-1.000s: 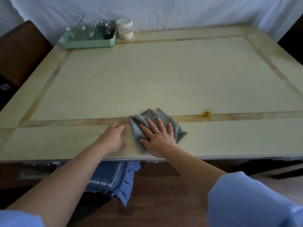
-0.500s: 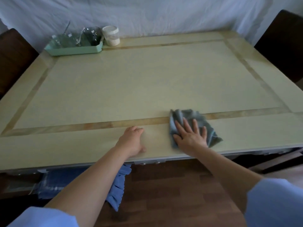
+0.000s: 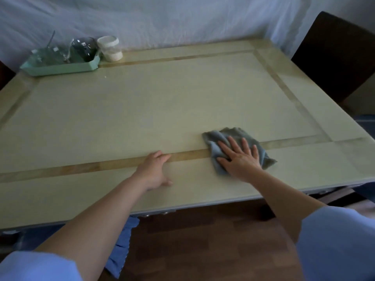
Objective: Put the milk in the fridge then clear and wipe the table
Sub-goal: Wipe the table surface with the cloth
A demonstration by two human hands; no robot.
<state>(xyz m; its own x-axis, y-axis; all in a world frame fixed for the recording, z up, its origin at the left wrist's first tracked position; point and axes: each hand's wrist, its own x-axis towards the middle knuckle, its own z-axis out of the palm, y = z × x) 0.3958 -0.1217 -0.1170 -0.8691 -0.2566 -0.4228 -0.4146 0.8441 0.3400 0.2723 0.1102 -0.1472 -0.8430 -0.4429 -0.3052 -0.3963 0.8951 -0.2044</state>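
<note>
A crumpled grey cloth lies on the cream table, near its front right. My right hand presses flat on the cloth with fingers spread. My left hand rests palm down on the bare tabletop to the left of the cloth, fingers curled, holding nothing. No milk is in view.
A mint green tray with glassware stands at the far left corner, and a white-lidded jar stands beside it. A dark chair is at the right side. A blue cushion hangs below the front edge. A white sheet covers the wall.
My right hand has slid the cloth to the right along the front band, over the orange stain seen earlier. My left hand stays on the table. The view has shifted right.
</note>
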